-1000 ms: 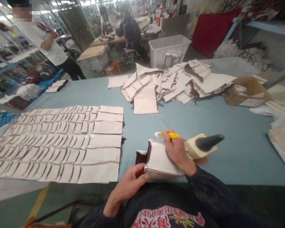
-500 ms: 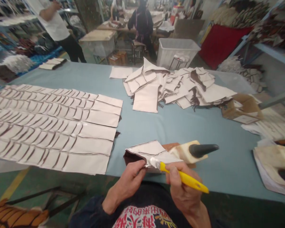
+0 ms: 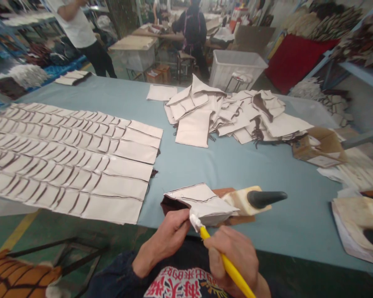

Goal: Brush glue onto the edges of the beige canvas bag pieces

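Head view: a yellow-handled brush [image 3: 234,273] is gripped in the right hand [image 3: 233,252], its white-loaded bristles [image 3: 195,222] brought to the edge of a cream sewn piece [image 3: 211,207]. The near corner of that edge is pinched by the left hand [image 3: 168,231], thumb against fingers, beside the brush tip; whether the bristles are pressed on the edge or just clear of it cannot be told. For good work, the edge would best be held taut, the fingertips kept out of the brush's path, and the white stuff spread thinly along the margin, off the outer face. The piece lies at the worktop's near edge, its dark-lined mouth gaping to the left; its right end is met by a pale block [image 3: 240,200] with a dark grip [image 3: 264,198], under which a brown piece [image 3: 222,191] is partly seen.

Farther out, the blue-green worktop [image 3: 186,165] is covered at left by overlapping rows of cream pieces [image 3: 118,182]. At the far side a loose heap [image 3: 194,128] is piled, with a cardboard box [image 3: 318,159] set to its right. Beyond, a plastic bin [image 3: 236,68] and a red cloth [image 3: 298,62] are seen, and a white-shirted person [image 3: 79,33] is partly shown at far left.
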`<state>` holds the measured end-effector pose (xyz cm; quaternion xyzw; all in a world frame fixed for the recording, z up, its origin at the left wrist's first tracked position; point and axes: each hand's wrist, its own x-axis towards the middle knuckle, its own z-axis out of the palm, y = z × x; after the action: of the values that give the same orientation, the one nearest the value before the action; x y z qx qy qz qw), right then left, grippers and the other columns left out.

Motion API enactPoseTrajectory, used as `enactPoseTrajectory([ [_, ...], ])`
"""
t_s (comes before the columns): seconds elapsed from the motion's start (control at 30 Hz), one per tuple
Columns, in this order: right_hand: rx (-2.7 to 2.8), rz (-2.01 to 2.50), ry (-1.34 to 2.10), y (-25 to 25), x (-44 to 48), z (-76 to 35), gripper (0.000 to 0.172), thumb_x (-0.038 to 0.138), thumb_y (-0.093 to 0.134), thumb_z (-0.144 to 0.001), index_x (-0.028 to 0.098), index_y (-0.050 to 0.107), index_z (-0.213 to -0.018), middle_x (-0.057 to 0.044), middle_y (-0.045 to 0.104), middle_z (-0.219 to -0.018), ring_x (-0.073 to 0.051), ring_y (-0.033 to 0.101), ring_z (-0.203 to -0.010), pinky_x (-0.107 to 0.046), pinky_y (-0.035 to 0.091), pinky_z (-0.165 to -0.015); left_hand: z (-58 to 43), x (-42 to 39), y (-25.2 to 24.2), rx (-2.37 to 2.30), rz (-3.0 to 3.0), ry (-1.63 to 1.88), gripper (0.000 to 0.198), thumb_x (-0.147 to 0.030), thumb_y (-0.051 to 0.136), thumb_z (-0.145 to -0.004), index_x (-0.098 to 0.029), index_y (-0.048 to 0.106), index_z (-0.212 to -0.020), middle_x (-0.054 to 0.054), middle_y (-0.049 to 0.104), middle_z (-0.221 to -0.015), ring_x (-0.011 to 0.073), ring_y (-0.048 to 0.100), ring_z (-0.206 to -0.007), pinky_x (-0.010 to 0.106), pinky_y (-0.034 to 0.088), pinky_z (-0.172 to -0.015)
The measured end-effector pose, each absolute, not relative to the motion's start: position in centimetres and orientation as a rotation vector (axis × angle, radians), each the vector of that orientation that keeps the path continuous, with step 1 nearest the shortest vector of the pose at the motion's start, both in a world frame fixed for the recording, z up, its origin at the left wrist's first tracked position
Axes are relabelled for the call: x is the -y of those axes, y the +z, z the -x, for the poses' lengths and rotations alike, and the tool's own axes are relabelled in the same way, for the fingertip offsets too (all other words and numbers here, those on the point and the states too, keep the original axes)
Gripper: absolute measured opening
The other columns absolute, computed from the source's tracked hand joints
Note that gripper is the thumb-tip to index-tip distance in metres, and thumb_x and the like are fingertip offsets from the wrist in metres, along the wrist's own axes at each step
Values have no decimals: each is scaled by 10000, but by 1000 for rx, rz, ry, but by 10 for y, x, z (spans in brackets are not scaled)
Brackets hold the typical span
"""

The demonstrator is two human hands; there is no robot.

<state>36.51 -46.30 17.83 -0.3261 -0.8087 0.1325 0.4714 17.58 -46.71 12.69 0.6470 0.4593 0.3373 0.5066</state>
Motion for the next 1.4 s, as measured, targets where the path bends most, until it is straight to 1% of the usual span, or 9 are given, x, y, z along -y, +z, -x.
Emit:
enactPoseTrajectory([
  [0.2,1930,878,322,176,463,-364,167,96,467,-968,222,568,-922,22,608,-621,-137,539,-501,-279,435,-514,-176,469,124,-1159,-1596,858,257,-201,460,-1016,-156,638,-837,33,650,-785,155,541,-721,267,399,-696],
  [0.3,1933,837,383,174,466,-362,168,122,458,-983,228,561,-903,28,615,-618,-132,535,-486,-275,432,-513,-176,468,123,-1136,-1539,886,270,-211,446,-1025,-147,670,-889,48,679,-833,161,564,-753,270,417,-721],
  [0.43,1681,1050,652,165,471,-363,219,218,461,-1034,237,579,-850,65,545,-522,-116,505,-423,-245,427,-488,-176,466,123,-1117,-1449,883,298,-257,458,-1027,-139,714,-929,50,684,-846,172,565,-781,280,429,-744],
  [0.57,1326,1209,1045,155,462,-375,317,365,465,-1072,213,597,-827,73,485,-443,-104,439,-352,-205,337,-384,-176,464,125,-1184,-1298,895,302,-343,528,-988,-133,712,-871,34,654,-789,164,516,-727,276,405,-688],
  [0.73,1215,1195,1149,150,446,-386,362,467,549,-1026,204,609,-785,70,457,-435,-102,402,-355,-209,314,-376,-172,457,133,-1155,-1093,850,376,-476,622,-934,-123,750,-959,35,673,-811,152,502,-716,256,389,-658],
  [0.83,1292,1078,1118,149,436,-380,325,407,524,-1045,210,619,-806,64,482,-468,-110,421,-381,-227,362,-406,-169,455,138,-1088,-976,804,431,-506,682,-902,-125,766,-1086,33,683,-809,139,503,-691,240,382,-641],
  [1.0,1574,875,764,161,420,-375,259,279,491,-1041,226,616,-820,39,562,-558,-135,523,-467,-261,438,-479,-170,459,143,-918,-782,825,526,-437,793,-833,-175,722,-1283,69,753,-951,189,645,-838,261,482,-779],
  [1.13,1727,834,429,176,419,-380,232,215,498,-1015,233,591,-803,27,627,-638,-142,581,-548,-279,467,-556,-176,461,145,-991,-682,878,467,-435,777,-854,-179,749,-1244,83,785,-1011,199,685,-878,230,493,-737],
  [1.4,1764,817,500,173,410,-382,225,211,482,-1022,221,584,-822,27,643,-675,-124,591,-565,-248,467,-545,-183,458,151,-958,-658,853,467,-410,814,-825,-154,766,-1212,89,801,-972,200,710,-833,238,515,-724],
])
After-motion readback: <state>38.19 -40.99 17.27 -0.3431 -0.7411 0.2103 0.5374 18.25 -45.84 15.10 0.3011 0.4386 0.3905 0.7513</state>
